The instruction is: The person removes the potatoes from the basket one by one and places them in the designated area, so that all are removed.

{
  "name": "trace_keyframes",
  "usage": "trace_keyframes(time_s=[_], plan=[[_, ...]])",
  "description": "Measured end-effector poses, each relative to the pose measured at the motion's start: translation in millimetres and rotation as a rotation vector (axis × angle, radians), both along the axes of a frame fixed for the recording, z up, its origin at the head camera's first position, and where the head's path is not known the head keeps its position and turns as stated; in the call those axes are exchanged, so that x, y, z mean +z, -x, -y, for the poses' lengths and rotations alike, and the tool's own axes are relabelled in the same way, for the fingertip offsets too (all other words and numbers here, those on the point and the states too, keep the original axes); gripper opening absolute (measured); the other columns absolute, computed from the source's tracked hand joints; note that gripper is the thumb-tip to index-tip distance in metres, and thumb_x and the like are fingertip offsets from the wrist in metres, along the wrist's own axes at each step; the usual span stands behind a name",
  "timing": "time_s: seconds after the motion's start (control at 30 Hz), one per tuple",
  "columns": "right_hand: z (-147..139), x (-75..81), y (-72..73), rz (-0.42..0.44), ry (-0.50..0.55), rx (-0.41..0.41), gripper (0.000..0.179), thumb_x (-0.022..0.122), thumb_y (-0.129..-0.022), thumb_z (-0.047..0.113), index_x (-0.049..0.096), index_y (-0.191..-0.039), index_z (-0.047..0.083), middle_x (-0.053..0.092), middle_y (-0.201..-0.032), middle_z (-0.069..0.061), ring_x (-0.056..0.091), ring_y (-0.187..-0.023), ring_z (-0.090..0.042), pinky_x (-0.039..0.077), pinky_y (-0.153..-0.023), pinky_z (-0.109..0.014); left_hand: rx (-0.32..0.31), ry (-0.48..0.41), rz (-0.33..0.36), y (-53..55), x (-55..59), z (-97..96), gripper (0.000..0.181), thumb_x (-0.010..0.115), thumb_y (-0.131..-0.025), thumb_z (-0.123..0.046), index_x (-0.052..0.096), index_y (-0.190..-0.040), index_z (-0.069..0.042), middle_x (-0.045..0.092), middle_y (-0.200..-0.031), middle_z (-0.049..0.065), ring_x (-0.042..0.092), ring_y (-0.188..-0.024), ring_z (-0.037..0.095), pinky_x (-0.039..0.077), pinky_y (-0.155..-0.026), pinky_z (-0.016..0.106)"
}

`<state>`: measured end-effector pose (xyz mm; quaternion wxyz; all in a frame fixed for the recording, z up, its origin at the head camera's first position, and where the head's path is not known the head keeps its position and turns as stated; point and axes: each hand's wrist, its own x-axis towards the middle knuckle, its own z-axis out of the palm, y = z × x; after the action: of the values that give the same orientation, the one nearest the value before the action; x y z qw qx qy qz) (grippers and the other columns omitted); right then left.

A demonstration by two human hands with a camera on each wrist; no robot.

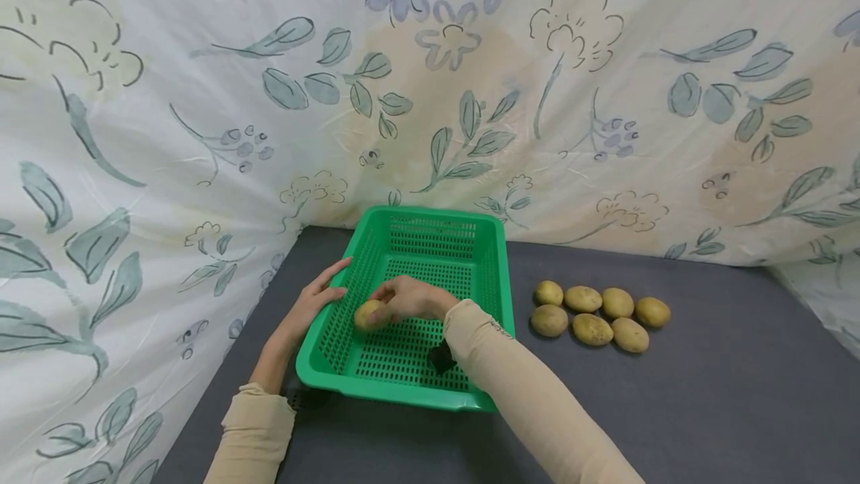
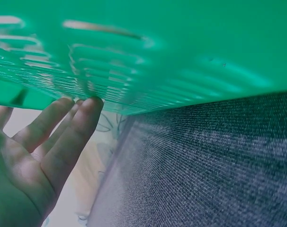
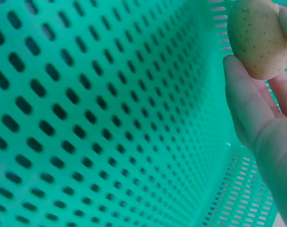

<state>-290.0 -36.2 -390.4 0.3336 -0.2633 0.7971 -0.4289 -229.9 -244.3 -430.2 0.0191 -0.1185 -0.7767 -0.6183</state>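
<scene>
A green plastic basket (image 1: 403, 392) with slotted walls and floor stands on the dark table. Inside it, toward the left wall, my right hand (image 1: 411, 299) pinches a potato (image 1: 367, 315) between thumb and fingers. The right wrist view shows this potato (image 3: 258, 40) as yellowish with small dark specks, held above the slotted floor. My left hand (image 1: 314, 305) is at the basket's left rim. In the left wrist view, the outstretched fingers (image 2: 75, 130) of that hand touch the outer side of the basket.
Right of the basket, several potatoes (image 1: 592, 329) lie grouped in two rows on the dark tabletop (image 1: 712, 387). A floral cloth (image 1: 430, 95) hangs behind the table and along its left side. A small black object (image 1: 442, 358) shows by the right wrist.
</scene>
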Motion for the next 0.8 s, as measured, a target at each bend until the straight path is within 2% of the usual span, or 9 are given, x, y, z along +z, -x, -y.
trace_keyframes(time_s=[0.2, 0.3, 0.57, 0.8], plan=[[-6, 12.6, 3.9, -0.016, 0.018, -0.012, 0.042, 0.073, -0.086, 0.013, 0.06, -0.124, 0.003, 0.059, -0.106, -0.006, 0.057, -0.094, -0.02, 0.047, -0.09, -0.043, 0.001, -0.008, 0.012, -0.4, 0.2, -0.9, 0.055, 0.044, -0.101, -0.018, 0.026, -0.152, -0.01, 0.007, -0.157, 0.015, 0.008, -0.141, 0.038, 0.024, -0.103, 0.06], [-11, 18.2, 6.0, -0.001, 0.041, -0.021, 0.044, 0.073, -0.085, 0.012, 0.059, -0.125, 0.002, 0.058, -0.108, -0.007, 0.057, -0.095, -0.02, 0.047, -0.09, -0.042, -0.004, -0.014, 0.024, -0.4, 1.1, -1.3, 0.055, 0.044, -0.101, -0.019, 0.025, -0.152, -0.01, 0.006, -0.157, 0.015, 0.014, -0.139, 0.04, 0.03, -0.1, 0.058], [-24, 27.1, 13.8, 0.015, 0.091, -0.04, 0.045, 0.071, -0.087, 0.012, 0.057, -0.127, 0.0, 0.055, -0.115, -0.011, 0.056, -0.099, -0.022, 0.046, -0.092, -0.044, -0.001, -0.006, 0.02, -0.4, 2.6, -2.3, 0.055, 0.043, -0.101, -0.019, 0.025, -0.152, -0.01, 0.006, -0.157, 0.015, 0.019, -0.137, 0.041, 0.035, -0.097, 0.053], [-36, 35.4, 17.5, 0.048, 0.153, -0.101, 0.042, 0.067, -0.089, 0.008, 0.056, -0.129, 0.0, 0.053, -0.122, -0.011, 0.056, -0.105, -0.022, 0.048, -0.091, -0.036, 0.006, 0.011, 0.019, -0.8, 1.5, -3.1, 0.055, 0.043, -0.101, -0.019, 0.024, -0.152, -0.01, 0.007, -0.157, 0.016, 0.024, -0.135, 0.042, 0.036, -0.096, 0.052]])
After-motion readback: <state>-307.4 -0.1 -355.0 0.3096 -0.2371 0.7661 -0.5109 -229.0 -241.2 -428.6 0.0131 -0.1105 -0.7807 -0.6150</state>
